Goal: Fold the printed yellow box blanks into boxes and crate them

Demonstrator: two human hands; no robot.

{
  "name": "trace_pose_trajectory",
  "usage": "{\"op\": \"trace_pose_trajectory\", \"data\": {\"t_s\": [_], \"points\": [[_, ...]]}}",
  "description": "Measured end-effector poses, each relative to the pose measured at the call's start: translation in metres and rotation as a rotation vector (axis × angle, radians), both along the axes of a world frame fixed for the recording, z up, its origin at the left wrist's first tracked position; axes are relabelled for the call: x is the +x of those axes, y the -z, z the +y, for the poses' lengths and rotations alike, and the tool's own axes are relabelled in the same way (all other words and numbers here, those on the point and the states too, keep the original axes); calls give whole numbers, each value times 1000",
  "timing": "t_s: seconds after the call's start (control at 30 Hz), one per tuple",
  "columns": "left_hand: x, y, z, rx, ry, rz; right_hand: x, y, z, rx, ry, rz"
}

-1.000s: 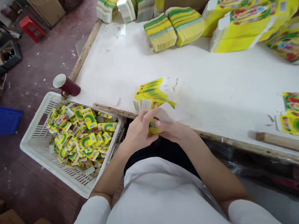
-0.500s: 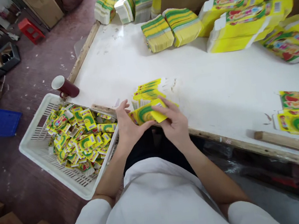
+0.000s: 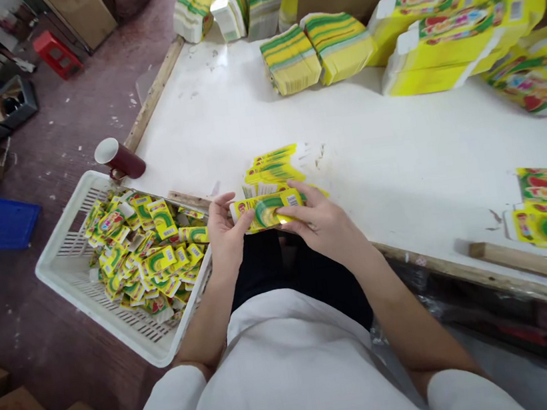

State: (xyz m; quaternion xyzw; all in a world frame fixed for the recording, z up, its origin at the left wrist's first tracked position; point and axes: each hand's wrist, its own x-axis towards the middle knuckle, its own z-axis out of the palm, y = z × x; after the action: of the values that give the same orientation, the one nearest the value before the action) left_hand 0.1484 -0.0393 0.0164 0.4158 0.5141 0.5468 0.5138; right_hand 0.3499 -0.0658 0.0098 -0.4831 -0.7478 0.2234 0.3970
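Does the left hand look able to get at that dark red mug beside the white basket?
Probably yes. The left hand grips a small yellow carton together with the right hand, so it would have to let go first. The mug lies beyond the basket, with nothing blocking the way over it.

You're in a packing workshop: stacks of flat yellow cartons (image 3: 291, 60) crowd the tabletop (image 3: 397, 148), folded boxes fill a crate (image 3: 66, 256).
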Motion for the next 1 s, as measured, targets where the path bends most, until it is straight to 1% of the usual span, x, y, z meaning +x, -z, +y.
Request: {"op": "trace_pose_trajectory", "data": {"t_s": [0.07,0.13,0.2,0.23,0.3,0.37,0.43,0.47,0.53,0.57,0.6,0.63,0.67,0.7,0.73,0.77,0.83,0.87,0.9,0.93,1.0], "points": [[0,1,-1,-2,5,-33,-2,-1,-2,-11,20,48],[-1,1,-1,9,25,-39,-9,0,-4,-57,66,218],[-1,1,-2,19,46,-11,-18,2,-4,-152,124,412],[-1,1,-2,23,51,8,-23,3,-4,-203,149,467],[-3,0,-3,34,42,43,-31,5,-2,-269,162,477],[-14,-2,-2,74,-3,98,-32,8,1,-281,132,429],[-41,-6,6,161,-131,205,-24,12,2,-244,117,373],[-61,-8,13,213,-224,280,-17,15,2,-210,152,310],[-110,-11,30,317,-460,448,-1,24,0,-156,295,96],[-134,-11,38,333,-560,545,6,30,-1,-150,368,-31],[-155,-10,46,302,-646,665,12,36,-2,-160,417,-141],[-171,-7,52,238,-717,822,16,42,-3,-180,441,-222],[-179,-3,56,199,-763,950,19,47,-3,-201,444,-271],[-180,2,57,175,-763,1038,19,51,-2,-216,436,-296],[-173,7,57,176,-712,1080,19,54,-1,-223,428,-309],[-158,13,55,205,-610,1076,18,55,0,-223,421,-316],[-116,22,47,284,-290,1007,17,57,3,-206,390,-324],[-92,25,42,342,-118,992,17,57,4,-192,372,-319],[-69,27,38,416,27,986,18,57,4,-179,356,-306],[-49,28,34,483,150,983,19,57,4,-167,345,-292],[-17,29,29,560,311,970,20,58,3,-157,349,-268]]}}
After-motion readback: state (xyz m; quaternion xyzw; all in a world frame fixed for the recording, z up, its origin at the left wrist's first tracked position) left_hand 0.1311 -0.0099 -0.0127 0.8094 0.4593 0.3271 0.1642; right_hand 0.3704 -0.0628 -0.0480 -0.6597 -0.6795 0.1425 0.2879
